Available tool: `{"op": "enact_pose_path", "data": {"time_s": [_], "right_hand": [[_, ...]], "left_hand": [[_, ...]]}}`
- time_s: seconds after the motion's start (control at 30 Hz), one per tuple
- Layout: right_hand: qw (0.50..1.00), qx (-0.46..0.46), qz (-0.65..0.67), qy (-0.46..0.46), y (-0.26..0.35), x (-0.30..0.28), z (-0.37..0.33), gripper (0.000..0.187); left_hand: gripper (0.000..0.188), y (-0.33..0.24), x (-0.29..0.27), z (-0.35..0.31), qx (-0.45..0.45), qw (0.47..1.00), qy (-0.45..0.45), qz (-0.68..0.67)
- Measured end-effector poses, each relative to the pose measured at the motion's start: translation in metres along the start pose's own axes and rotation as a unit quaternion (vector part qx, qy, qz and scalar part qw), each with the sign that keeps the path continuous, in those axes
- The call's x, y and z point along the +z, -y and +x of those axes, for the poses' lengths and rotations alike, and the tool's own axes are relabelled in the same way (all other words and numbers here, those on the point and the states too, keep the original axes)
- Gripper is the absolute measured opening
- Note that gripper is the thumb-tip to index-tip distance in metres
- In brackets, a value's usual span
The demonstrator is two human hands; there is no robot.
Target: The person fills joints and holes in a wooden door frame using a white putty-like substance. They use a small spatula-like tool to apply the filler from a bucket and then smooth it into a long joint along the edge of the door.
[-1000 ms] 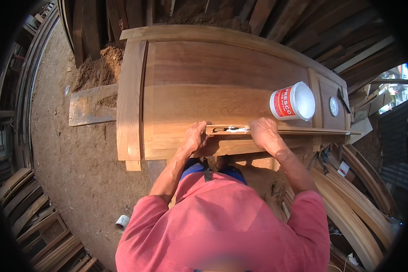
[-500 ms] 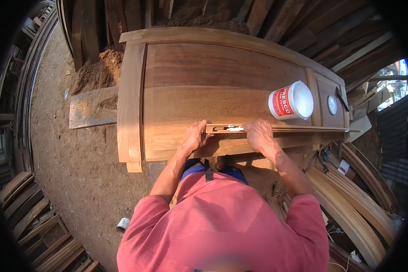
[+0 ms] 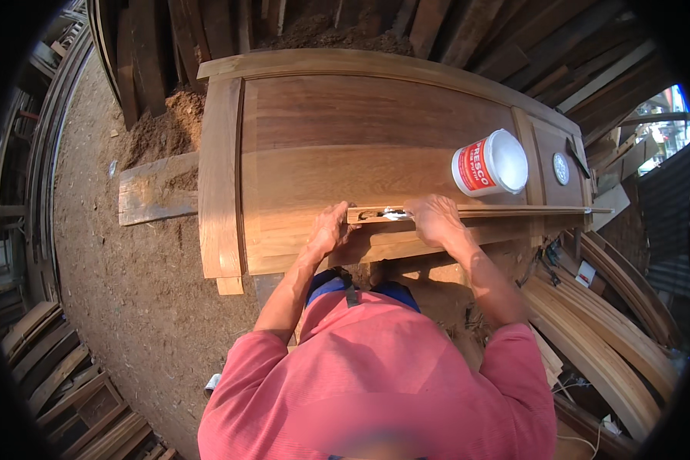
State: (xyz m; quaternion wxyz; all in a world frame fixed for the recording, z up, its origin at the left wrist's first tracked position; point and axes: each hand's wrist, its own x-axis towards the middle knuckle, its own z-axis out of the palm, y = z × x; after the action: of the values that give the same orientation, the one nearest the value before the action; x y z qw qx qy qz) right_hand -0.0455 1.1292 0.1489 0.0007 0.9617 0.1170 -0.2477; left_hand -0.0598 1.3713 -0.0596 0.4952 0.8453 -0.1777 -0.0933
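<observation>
A long narrow wooden strip [image 3: 514, 209] stands on edge along the near side of a large wooden panel door [image 3: 360, 172]. My left hand [image 3: 331, 228] is closed around the strip's left end. In a slot near that end sits a smear of white paste [image 3: 395, 215]. My right hand [image 3: 435, 221] bends over the strip just right of the paste, its curled fingers touching the wood. Whether those fingers hold a small tool is hidden. Beyond it, a white tub [image 3: 491, 163] with a red label stands on the door.
A round white lid [image 3: 560, 169] and a dark flat tool [image 3: 577, 159] lie at the door's right. Stacked boards [image 3: 598, 345] fill the right side. A plank [image 3: 159, 190] sticks out on the left over sawdust-covered ground. Lumber leans along the back.
My right hand has shifted slightly left along the strip, and the white paste beside it looks more spread out. My left hand stays on the strip's end.
</observation>
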Motion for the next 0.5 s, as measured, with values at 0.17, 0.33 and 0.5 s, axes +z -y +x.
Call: {"op": "enact_pose_path", "data": {"time_s": [0.17,0.33,0.5], "right_hand": [[0.996,0.032,0.042,-0.067,-0.025,0.034,-0.007,0.017],[0.987,0.044,0.100,-0.116,-0.041,0.009,-0.040,0.015],[0.964,0.047,0.222,-0.140,-0.062,-0.009,-0.069,0.013]], "left_hand": [[0.042,0.000,-0.002,0.002,-0.029,0.999,0.019,0.005],[0.042,0.007,0.002,0.002,-0.005,1.000,0.011,-0.010],[0.041,0.003,0.001,0.004,-0.002,1.000,0.011,-0.002]]}}
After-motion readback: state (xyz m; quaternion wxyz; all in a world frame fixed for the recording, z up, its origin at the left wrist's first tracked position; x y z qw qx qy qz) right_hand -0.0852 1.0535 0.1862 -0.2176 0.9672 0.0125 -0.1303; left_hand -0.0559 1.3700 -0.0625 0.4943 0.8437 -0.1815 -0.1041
